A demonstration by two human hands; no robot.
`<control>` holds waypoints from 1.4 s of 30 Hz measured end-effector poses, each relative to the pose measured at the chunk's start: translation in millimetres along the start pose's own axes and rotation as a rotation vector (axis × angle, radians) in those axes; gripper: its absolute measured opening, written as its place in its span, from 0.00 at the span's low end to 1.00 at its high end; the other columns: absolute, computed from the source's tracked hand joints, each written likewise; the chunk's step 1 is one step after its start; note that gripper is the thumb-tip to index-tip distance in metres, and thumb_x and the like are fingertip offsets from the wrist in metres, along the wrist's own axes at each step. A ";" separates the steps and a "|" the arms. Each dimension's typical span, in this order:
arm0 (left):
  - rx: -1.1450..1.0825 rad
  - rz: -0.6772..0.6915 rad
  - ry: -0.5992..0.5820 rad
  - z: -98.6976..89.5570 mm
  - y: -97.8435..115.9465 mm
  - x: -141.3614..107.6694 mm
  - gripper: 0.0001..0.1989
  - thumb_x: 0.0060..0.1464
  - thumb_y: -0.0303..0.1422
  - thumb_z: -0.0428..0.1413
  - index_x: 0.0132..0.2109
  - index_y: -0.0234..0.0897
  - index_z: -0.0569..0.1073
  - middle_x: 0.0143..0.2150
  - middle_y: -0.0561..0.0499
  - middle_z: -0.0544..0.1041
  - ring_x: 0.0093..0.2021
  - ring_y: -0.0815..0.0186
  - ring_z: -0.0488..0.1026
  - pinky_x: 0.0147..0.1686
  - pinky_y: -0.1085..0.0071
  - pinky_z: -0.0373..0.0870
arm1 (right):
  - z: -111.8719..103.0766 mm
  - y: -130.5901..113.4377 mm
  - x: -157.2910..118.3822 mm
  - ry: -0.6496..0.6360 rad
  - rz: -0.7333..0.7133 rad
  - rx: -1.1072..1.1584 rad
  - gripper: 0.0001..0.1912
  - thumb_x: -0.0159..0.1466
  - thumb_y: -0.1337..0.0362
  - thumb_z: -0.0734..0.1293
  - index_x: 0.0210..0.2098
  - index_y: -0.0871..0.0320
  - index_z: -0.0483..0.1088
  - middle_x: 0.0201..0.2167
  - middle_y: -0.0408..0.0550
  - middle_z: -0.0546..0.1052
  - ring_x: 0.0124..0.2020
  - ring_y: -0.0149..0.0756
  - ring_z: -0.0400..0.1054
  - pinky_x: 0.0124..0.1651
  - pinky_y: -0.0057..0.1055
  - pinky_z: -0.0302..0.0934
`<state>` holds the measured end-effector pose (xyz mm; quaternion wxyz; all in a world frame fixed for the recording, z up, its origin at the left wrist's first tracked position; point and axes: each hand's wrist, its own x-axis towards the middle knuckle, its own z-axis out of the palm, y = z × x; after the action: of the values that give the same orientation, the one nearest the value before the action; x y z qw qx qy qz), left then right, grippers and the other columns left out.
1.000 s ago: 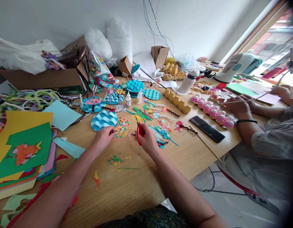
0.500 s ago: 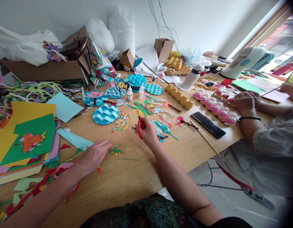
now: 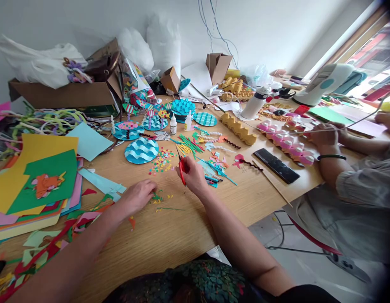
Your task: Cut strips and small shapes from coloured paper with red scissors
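My right hand (image 3: 194,176) is closed around the red handles of a pair of scissors (image 3: 182,170); their dark blades point up and away over the table. My left hand (image 3: 140,195) rests low over the wood, its fingers loosely bent and nothing visible in them. Its fingertips touch or nearly touch small green paper scraps (image 3: 157,197). A thin green strip (image 3: 169,208) lies just nearer to me. Beyond both hands are a pile of colourful paper dots (image 3: 165,162), green and yellow paper strips (image 3: 190,144), and a blue wavy paper disc (image 3: 141,150).
Coloured paper sheets (image 3: 49,176) and offcuts (image 3: 56,248) cover the left side. Two glue bottles (image 3: 173,125) stand mid-table. A black phone (image 3: 276,165), a wooden stick (image 3: 277,189) and a pink-painted egg carton (image 3: 286,141) lie right, beside another person's hands (image 3: 324,135).
My left hand has moved right to the green scraps, its fingers now more bent. My right hand has shifted slightly left with the scissors, whose blades now tilt further left.
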<state>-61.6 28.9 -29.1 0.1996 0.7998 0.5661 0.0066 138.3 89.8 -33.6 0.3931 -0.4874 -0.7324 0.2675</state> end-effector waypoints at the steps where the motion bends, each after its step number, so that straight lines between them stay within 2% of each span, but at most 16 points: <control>1: -0.003 0.000 -0.009 -1.2 0.5 0.5 0.08 0.51 0.25 0.47 0.34 0.40 0.70 0.36 0.50 0.73 0.37 0.64 0.71 0.35 0.71 0.63 | 0.3 0.0 0.1 -0.003 -0.005 0.001 0.05 0.52 0.65 0.63 0.29 0.57 0.62 0.21 0.39 0.65 0.21 0.27 0.56 0.26 0.23 0.50; 7: 0.006 0.000 -0.024 -5.9 4.3 1.5 0.08 0.51 0.25 0.46 0.33 0.38 0.69 0.36 0.49 0.73 0.37 0.63 0.70 0.35 0.70 0.62 | 2.2 0.6 0.1 -0.021 -0.011 -0.012 0.05 0.53 0.65 0.62 0.28 0.57 0.61 0.21 0.39 0.64 0.22 0.27 0.55 0.26 0.23 0.50; 15: -0.012 0.003 -0.013 -2.6 4.6 0.5 0.07 0.50 0.26 0.48 0.33 0.38 0.70 0.35 0.48 0.73 0.39 0.61 0.69 0.38 0.67 0.62 | 3.7 1.6 0.3 -0.034 0.006 -0.035 0.05 0.53 0.64 0.62 0.29 0.58 0.62 0.21 0.39 0.65 0.22 0.27 0.55 0.26 0.23 0.49; 22: -0.173 -0.023 0.058 -5.5 6.9 -0.3 0.06 0.46 0.24 0.49 0.27 0.39 0.69 0.30 0.51 0.72 0.33 0.63 0.69 0.33 0.70 0.61 | 2.8 -0.4 -0.9 -0.048 0.015 -0.018 0.05 0.52 0.65 0.62 0.30 0.58 0.62 0.20 0.39 0.64 0.21 0.27 0.54 0.26 0.23 0.49; 25: -0.268 -0.062 0.115 -9.7 5.8 -3.3 0.06 0.47 0.27 0.49 0.26 0.39 0.68 0.28 0.53 0.71 0.30 0.64 0.69 0.30 0.71 0.61 | 3.6 1.5 0.0 -0.050 0.009 0.016 0.05 0.52 0.65 0.62 0.29 0.58 0.62 0.20 0.39 0.64 0.21 0.27 0.54 0.26 0.24 0.49; 27: -0.389 -0.100 0.171 -13.2 6.1 -7.6 0.05 0.48 0.31 0.49 0.27 0.39 0.68 0.26 0.54 0.71 0.28 0.65 0.69 0.28 0.72 0.61 | 4.4 1.5 0.9 -0.057 0.026 0.083 0.05 0.52 0.64 0.63 0.28 0.58 0.61 0.19 0.38 0.63 0.21 0.27 0.54 0.26 0.24 0.49; 29: -0.664 -0.159 0.248 -17.1 9.2 -13.4 0.06 0.48 0.34 0.51 0.28 0.38 0.68 0.24 0.55 0.69 0.25 0.68 0.67 0.25 0.74 0.61 | 4.7 -2.8 0.7 -0.101 0.079 0.217 0.07 0.51 0.63 0.64 0.26 0.57 0.60 0.19 0.38 0.63 0.21 0.27 0.55 0.26 0.24 0.50; 32: -1.168 -0.261 0.349 -22.5 19.2 -22.6 0.07 0.44 0.35 0.57 0.28 0.37 0.69 0.22 0.56 0.69 0.22 0.72 0.64 0.23 0.76 0.60 | 3.8 -21.3 -5.2 -0.225 0.190 0.508 0.10 0.48 0.61 0.66 0.26 0.57 0.60 0.21 0.39 0.66 0.23 0.27 0.59 0.27 0.25 0.55; 34: -1.359 -0.309 0.393 -25.2 27.3 -27.6 0.08 0.41 0.34 0.60 0.28 0.36 0.69 0.22 0.56 0.71 0.22 0.73 0.64 0.23 0.78 0.60 | 2.8 -39.2 -13.5 -0.283 0.231 0.640 0.11 0.48 0.61 0.67 0.26 0.58 0.61 0.23 0.40 0.68 0.24 0.27 0.61 0.28 0.25 0.57; 37: -1.519 -0.321 0.445 -26.8 38.4 -32.7 0.09 0.39 0.33 0.62 0.29 0.35 0.70 0.22 0.56 0.71 0.23 0.74 0.65 0.24 0.78 0.61 | 2.5 -64.0 -27.4 -0.329 0.244 0.687 0.11 0.48 0.62 0.68 0.27 0.57 0.62 0.22 0.39 0.68 0.22 0.27 0.59 0.25 0.24 0.55; 42: -1.561 -0.270 0.488 -27.2 52.1 -36.8 0.07 0.40 0.32 0.61 0.28 0.36 0.71 0.22 0.58 0.69 0.23 0.75 0.63 0.24 0.78 0.60 | 5.6 -80.7 -37.1 -0.232 0.198 0.627 0.10 0.50 0.62 0.68 0.26 0.57 0.62 0.19 0.37 0.62 0.21 0.27 0.57 0.25 0.24 0.55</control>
<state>-34.2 -10.6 20.9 0.5680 0.3325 0.5175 0.5468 101.0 24.7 14.2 0.4101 -0.3779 -0.6033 0.5701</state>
